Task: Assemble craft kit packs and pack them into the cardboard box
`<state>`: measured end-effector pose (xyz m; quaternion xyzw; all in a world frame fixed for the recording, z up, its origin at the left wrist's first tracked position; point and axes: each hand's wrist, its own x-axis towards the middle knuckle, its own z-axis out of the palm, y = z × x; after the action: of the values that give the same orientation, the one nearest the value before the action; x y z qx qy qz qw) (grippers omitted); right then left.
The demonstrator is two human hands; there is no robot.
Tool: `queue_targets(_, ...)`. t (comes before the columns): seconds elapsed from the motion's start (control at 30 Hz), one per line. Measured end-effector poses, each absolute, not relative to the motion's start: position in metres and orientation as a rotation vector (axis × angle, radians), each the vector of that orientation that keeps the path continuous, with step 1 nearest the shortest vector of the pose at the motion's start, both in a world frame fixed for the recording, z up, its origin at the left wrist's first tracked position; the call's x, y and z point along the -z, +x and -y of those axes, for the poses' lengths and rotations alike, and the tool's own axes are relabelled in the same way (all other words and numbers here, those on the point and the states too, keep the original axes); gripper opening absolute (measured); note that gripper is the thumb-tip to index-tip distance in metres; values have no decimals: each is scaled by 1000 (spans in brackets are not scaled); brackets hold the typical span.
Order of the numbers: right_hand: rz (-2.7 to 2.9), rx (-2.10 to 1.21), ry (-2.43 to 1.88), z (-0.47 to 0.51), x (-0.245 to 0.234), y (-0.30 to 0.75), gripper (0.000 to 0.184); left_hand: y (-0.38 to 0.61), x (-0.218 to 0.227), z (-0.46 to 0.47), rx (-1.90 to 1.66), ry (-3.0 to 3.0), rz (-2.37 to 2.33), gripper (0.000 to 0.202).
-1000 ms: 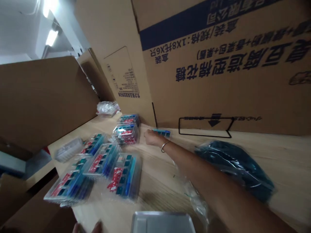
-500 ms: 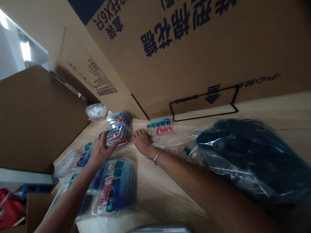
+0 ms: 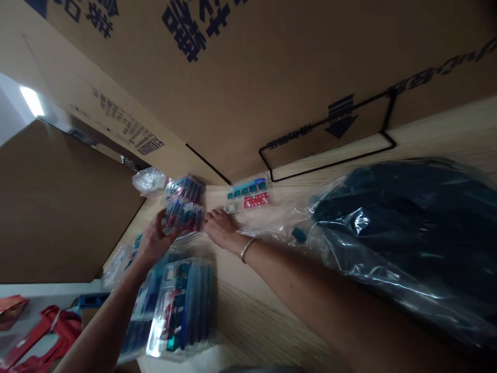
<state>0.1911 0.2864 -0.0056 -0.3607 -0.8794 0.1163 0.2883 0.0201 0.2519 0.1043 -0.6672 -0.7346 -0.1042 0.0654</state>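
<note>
My left hand [image 3: 156, 237] has its thumb and fingers around the near left side of a stack of clear plastic trays [image 3: 184, 216] holding teal, blue and red pieces. My right hand [image 3: 222, 228], with a bracelet at the wrist, lies low on the table. Its loosely curled fingers are at the right side of that stack; whether they press on it I cannot tell. Just beyond them lies a single filled tray [image 3: 248, 195] with teal squares and a red patterned card. Another filled stack [image 3: 188, 187] stands behind the one at my left hand.
A large printed cardboard box [image 3: 252, 114] walls off the back. At right lies a clear bag of dark teal pieces [image 3: 396, 223], one loose teal piece [image 3: 298, 234] beside it. More filled trays [image 3: 182, 305] stand in front. A crumpled clear bag [image 3: 149, 180] sits at far left.
My view has shifted, moving the box and bag in the picture. The left hand's fingers have closed in on the tray stack. My right hand remains beside it.
</note>
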Motion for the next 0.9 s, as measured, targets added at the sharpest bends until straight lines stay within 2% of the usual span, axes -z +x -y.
queue_targets(0.23,2302,-317,-929,-280,-4,197,22,27,-112,-248,309,-1971,2238,78)
queue_targets(0.47,2369,-374,-914,-274,-11,203,23,12,-99,-252,123,-2054,2102,79)
queue_targets(0.73,2402,-363,-854,-270,-11,204,25,43,-101,-246,-188,-2022,1952,83)
queue_targets(0.9,2402,-391,-853,-270,-11,204,26,51,-100,-245,-325,-1859,1896,76)
